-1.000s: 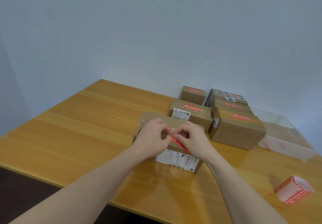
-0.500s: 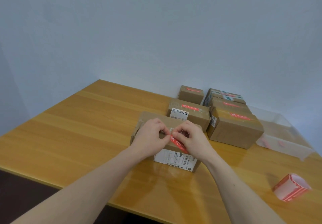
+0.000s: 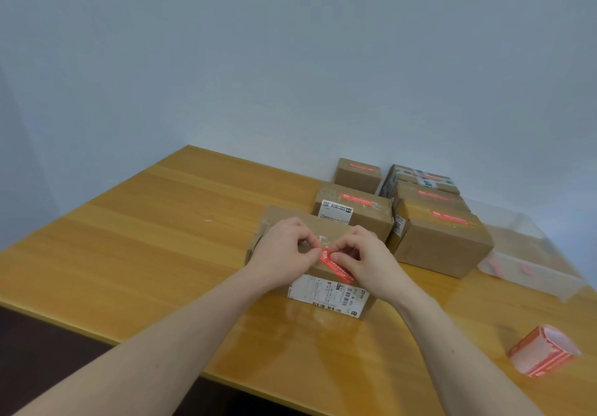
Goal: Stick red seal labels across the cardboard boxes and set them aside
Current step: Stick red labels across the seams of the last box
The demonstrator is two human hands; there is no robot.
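Note:
A brown cardboard box (image 3: 284,218) with a white shipping label on its near side stands in the middle of the wooden table (image 3: 145,241). Both hands hover over its top. My left hand (image 3: 284,254) and my right hand (image 3: 368,260) pinch a red seal label (image 3: 336,267) between thumbs and fingers; the strip runs slantwise from the left fingertips down under the right hand. Whether the label touches the box top I cannot tell. Behind stand several boxes with red labels on top, such as one (image 3: 355,208) and a larger one (image 3: 442,241).
A roll of red seal labels (image 3: 542,351) lies on the table at the near right. A clear plastic tray (image 3: 529,263) sits right of the box group. The table's near edge runs below my forearms; a blue-grey wall stands behind.
The hands stay over the same box; more of the red label shows between the fingers now. The view has shifted slightly.

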